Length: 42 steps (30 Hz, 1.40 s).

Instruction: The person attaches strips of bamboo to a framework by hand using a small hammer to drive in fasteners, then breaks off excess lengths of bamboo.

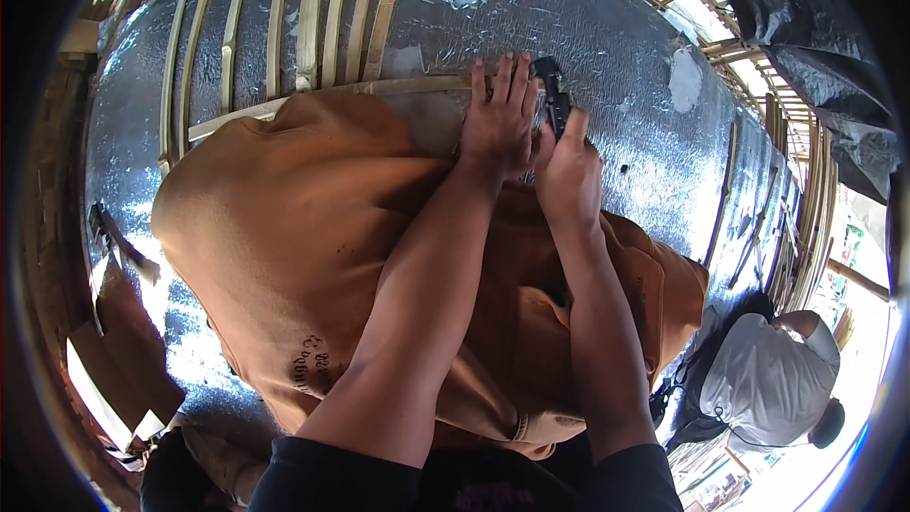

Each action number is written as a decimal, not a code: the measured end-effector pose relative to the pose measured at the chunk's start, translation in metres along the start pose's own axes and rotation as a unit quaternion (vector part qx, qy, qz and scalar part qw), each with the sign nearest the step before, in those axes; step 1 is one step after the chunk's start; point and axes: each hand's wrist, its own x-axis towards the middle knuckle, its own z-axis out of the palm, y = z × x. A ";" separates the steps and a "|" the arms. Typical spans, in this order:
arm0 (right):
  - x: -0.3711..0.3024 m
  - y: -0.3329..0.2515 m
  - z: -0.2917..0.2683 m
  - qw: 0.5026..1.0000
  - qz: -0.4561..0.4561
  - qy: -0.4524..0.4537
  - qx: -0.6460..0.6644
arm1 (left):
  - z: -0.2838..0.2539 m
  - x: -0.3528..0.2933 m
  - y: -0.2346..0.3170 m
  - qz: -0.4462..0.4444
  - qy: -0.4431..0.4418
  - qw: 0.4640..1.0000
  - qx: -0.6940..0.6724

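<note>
My left hand (pixel 500 123) lies with its fingers stretched out across the right end of a pale bamboo strip (pixel 408 85), pressing it from above. Close beside it, my right hand (pixel 571 166) is closed round a short black tool (pixel 555 100), whose exact kind I cannot make out. The tool's head touches or nearly touches the strip's end next to my left fingers. Leftward the strip runs along the far edge of a brown cloth (pixel 275 190), which is spread beneath my forearms.
Several bamboo strips (pixel 308 19) lie side by side on the silvery foil-like sheet (pixel 654 171). Cardboard (pixel 123 360) and a dark-handled tool (pixel 118 237) are at the left. A person in a white shirt (pixel 773 374) sits at the lower right. Black plastic sheeting (pixel 806 19) hangs at the upper right.
</note>
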 end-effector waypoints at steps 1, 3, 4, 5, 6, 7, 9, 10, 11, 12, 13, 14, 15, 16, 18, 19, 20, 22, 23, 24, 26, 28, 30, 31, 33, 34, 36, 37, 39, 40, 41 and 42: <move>-0.002 0.006 0.002 0.999 0.002 -0.021 -0.026 | 0.001 0.001 0.001 -0.001 -0.002 1.000 -0.010; -0.003 -0.001 -0.004 0.999 -0.032 -0.004 -0.030 | 0.005 -0.001 0.000 -0.004 0.042 0.999 -0.020; 0.001 -0.005 -0.006 1.000 -0.023 0.009 -0.014 | 0.007 -0.002 -0.001 -0.006 0.064 0.998 -0.025; 0.002 -0.007 -0.006 1.000 -0.011 0.020 0.002 | 0.006 -0.003 0.000 -0.003 0.061 0.998 -0.018; 0.002 -0.008 -0.006 0.999 0.001 0.030 0.018 | 0.005 -0.002 -0.001 -0.001 0.059 0.998 -0.010; 0.001 -0.010 -0.005 0.998 0.046 -0.038 -0.006 | 0.004 -0.003 -0.001 0.001 0.056 0.998 -0.003; 0.001 -0.004 -0.002 0.999 0.011 -0.023 -0.022 | -0.003 -0.001 0.001 -0.002 0.023 1.000 -0.006; 0.001 -0.002 -0.002 0.999 -0.006 -0.016 -0.031 | -0.006 0.000 0.002 -0.004 0.006 1.000 -0.007; -0.001 -0.004 -0.006 0.999 -0.025 0.018 0.010 | -0.003 -0.001 0.002 -0.002 0.020 1.000 -0.006; -0.002 -0.008 -0.008 1.000 0.000 -0.002 0.005 | -0.001 0.000 0.000 -0.001 0.034 0.999 -0.005; -0.001 -0.013 -0.009 0.999 0.025 -0.023 0.000 | 0.002 -0.001 0.000 0.001 0.048 0.999 -0.004; 0.002 -0.015 -0.010 0.998 0.048 -0.038 -0.006 | 0.000 0.000 0.000 0.001 0.026 1.000 0.003; 0.002 -0.008 -0.005 0.995 0.034 -0.078 -0.052 | -0.002 0.000 0.000 0.000 0.004 1.000 0.010; 0.001 -0.006 -0.004 0.999 0.004 -0.035 -0.023 | -0.004 0.001 0.000 0.000 -0.018 1.000 0.017; -0.002 -0.006 -0.005 0.997 -0.055 0.047 0.035 | -0.001 0.001 0.000 0.001 0.007 1.000 0.001; 0.000 -0.007 -0.006 0.995 -0.053 0.073 0.040 | 0.001 0.001 0.000 0.002 0.018 1.000 -0.007; 0.001 -0.009 -0.006 1.000 -0.019 0.023 0.008 | -0.002 0.000 -0.001 0.002 0.002 1.000 -0.002; 0.002 -0.013 -0.006 0.994 0.047 -0.078 -0.057 | -0.006 -0.001 -0.001 0.001 -0.032 0.999 0.009; 0.001 -0.009 0.000 0.996 0.010 -0.060 -0.063 | -0.008 0.000 0.001 -0.001 -0.032 0.999 0.005; 0.001 -0.003 -0.001 0.999 -0.011 -0.018 -0.030 | -0.010 0.000 0.003 -0.002 -0.033 0.999 0.002; -0.005 -0.001 -0.006 0.996 -0.051 0.056 0.040 | -0.006 0.000 0.002 -0.002 -0.001 1.000 -0.008; -0.006 -0.007 -0.003 1.000 -0.018 0.014 0.002 | 0.005 -0.001 -0.002 0.002 0.064 0.998 -0.022; -0.002 0.001 0.002 0.995 0.005 -0.071 -0.070 | 0.001 0.001 -0.001 0.000 0.017 1.000 -0.004; -0.005 0.002 0.002 0.998 -0.012 -0.035 -0.044 | 0.000 0.002 0.000 -0.001 -0.006 1.000 0.005; -0.004 -0.006 -0.005 0.999 -0.035 0.032 0.005 | 0.001 0.001 0.001 -0.005 0.010 1.000 0.005; -0.003 -0.010 -0.007 0.996 -0.045 0.065 0.030 | 0.002 0.001 0.000 -0.006 0.018 1.000 0.005; -0.001 -0.005 -0.003 1.000 0.001 0.006 0.003 | -0.002 0.002 0.000 0.000 -0.028 1.000 0.014; -0.005 0.004 0.001 0.999 0.003 -0.022 -0.024 | -0.004 0.001 0.002 0.003 -0.051 0.999 0.019; -0.005 -0.005 -0.005 0.999 -0.015 -0.024 -0.020 | -0.002 0.000 0.001 -0.004 -0.014 1.000 0.016; -0.001 -0.009 -0.007 1.000 -0.021 0.007 -0.002 | -0.001 -0.001 0.001 -0.006 0.004 1.000 0.015; 0.000 -0.010 -0.008 0.999 -0.023 0.035 0.015 | 0.001 -0.002 0.002 -0.006 0.010 1.000 0.018; 0.000 -0.011 -0.009 0.997 -0.025 0.063 0.031 | 0.003 -0.001 0.001 -0.005 0.016 1.000 0.021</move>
